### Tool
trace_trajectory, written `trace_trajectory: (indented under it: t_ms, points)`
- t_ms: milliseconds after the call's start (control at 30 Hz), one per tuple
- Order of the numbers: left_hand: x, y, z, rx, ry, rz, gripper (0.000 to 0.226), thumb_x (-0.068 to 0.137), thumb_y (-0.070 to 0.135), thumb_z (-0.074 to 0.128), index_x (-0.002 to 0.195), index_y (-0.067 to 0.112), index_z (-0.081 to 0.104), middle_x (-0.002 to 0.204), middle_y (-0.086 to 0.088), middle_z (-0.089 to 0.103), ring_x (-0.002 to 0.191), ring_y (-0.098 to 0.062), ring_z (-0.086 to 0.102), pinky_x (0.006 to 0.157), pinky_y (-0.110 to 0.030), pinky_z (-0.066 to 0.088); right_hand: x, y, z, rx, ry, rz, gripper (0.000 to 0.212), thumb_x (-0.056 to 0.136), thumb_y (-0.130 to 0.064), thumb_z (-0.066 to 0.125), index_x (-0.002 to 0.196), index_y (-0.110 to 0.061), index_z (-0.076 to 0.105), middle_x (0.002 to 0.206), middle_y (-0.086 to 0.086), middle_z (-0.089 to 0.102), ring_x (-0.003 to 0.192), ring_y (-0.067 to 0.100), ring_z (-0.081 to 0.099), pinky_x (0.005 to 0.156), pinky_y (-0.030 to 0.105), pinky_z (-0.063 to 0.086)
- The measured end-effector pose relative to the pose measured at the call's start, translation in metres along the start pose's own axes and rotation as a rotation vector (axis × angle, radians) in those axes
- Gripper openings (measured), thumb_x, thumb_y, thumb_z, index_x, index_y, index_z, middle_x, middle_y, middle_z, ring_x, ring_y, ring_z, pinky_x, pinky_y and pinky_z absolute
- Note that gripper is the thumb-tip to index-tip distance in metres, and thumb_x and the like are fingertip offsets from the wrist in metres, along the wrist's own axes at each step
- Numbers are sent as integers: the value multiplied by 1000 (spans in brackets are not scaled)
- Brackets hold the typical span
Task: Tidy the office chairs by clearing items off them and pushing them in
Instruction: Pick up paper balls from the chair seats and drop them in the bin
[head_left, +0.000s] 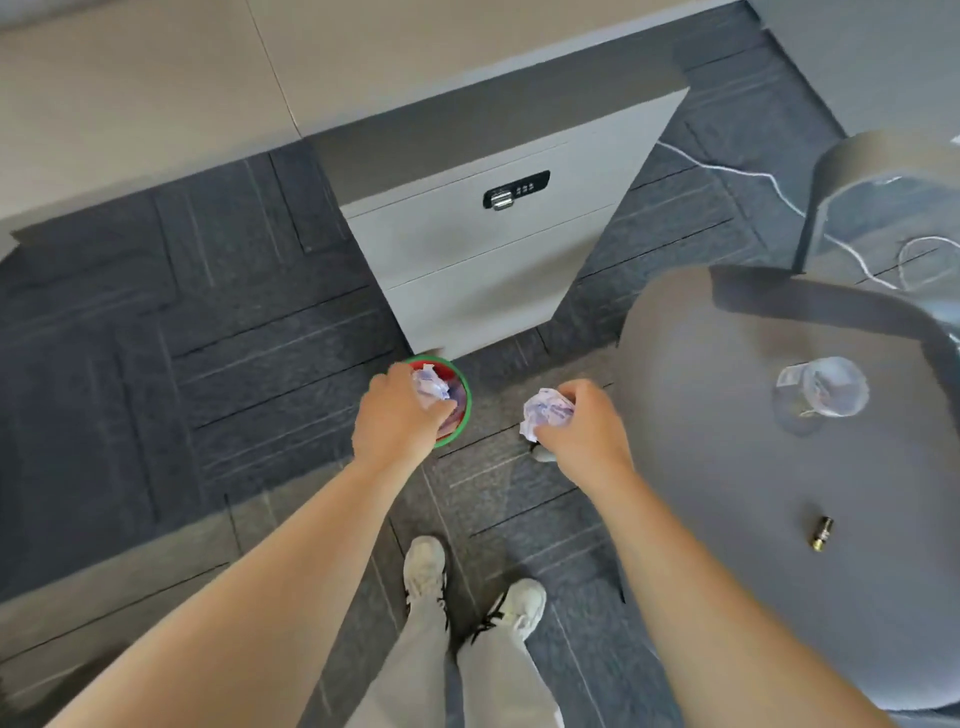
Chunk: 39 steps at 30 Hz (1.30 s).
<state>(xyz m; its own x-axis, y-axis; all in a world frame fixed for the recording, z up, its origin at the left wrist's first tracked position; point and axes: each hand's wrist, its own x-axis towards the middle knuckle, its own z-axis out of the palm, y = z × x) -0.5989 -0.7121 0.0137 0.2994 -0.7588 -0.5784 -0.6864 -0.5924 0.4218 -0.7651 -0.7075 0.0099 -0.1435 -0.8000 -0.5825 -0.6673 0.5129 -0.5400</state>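
Note:
A grey office chair seat (753, 457) fills the right side, its backrest (883, 171) behind it. On the seat lie a clear plastic cup (823, 392) on its side and a small dark battery-like cylinder (822, 532). My left hand (397, 410) hovers over a small red bin with a green rim (465, 405) on the floor, holding a crumpled paper ball (430, 384) above it. My right hand (584, 431) grips another crumpled paper ball (545, 413), left of the seat's edge.
A white drawer cabinet with a combination lock (514, 189) stands under the beige desk (156, 88), just behind the bin. White cables (769, 182) trail on the dark carpet near the chair. My feet in white shoes (426, 566) stand below the hands.

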Motion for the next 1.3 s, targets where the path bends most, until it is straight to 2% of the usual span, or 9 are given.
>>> trace_trajectory:
  t_ms: [67,167,267,433,633,833,967,1167,1300]
  points:
    - [12,-10,-1,-29,-4,-10,74,82,29,66,142,10,28,140,-20,38,127,-36,43,100,-42,41,5,-3,13,16,-9,8,36,81,-6,61,116,-8,51,120,12,58,102,29,60,79,37,53]
    - [23,-27,-4,-49,-9,-16,87,84,25,66,149,12,9,149,-19,25,136,-34,31,107,-41,35,13,-8,34,20,-10,1,37,80,-9,64,115,-6,52,119,12,57,96,26,58,73,33,47]
    - [26,-50,-7,16,-16,-50,71,89,20,58,147,12,17,149,-17,28,133,-34,37,105,-43,39,22,-19,59,4,-33,-35,42,79,-15,69,116,-5,51,121,15,53,106,29,55,77,33,44]
    - [28,-75,-23,46,-73,-48,57,92,20,53,143,14,29,148,-13,33,117,-36,54,94,-46,50,34,-48,88,-20,-108,-107,82,79,-20,72,143,-6,25,147,17,31,136,31,30,111,40,30]
    - [24,-73,-30,117,-121,33,40,93,21,50,131,10,47,137,-11,49,121,-26,51,96,-37,44,24,-37,86,-98,-87,-55,52,88,-19,60,135,-7,40,141,15,39,129,29,40,104,37,36]
    - [6,-12,-14,164,-212,245,23,92,16,50,114,14,58,112,-9,62,102,-23,60,85,-32,47,-1,1,23,-37,77,92,46,89,-16,55,133,-10,44,138,12,43,117,29,51,85,37,45]
    - [-15,48,21,202,-299,397,35,92,18,50,126,8,52,135,-11,53,120,-26,53,101,-36,43,-15,49,-34,25,244,294,44,87,-12,54,131,-7,46,137,14,47,123,32,48,94,37,44]
    - [-43,128,97,339,-427,603,35,92,20,50,125,9,51,133,-11,52,116,-26,55,98,-38,44,-30,138,-99,175,442,605,38,85,-4,54,122,2,49,131,24,50,119,38,52,95,40,45]
    - [-51,170,154,451,-514,670,39,93,21,49,130,10,45,137,-9,48,122,-27,49,98,-39,44,-17,193,-116,235,488,726,37,88,-14,54,119,5,49,127,27,50,120,41,49,94,43,46]
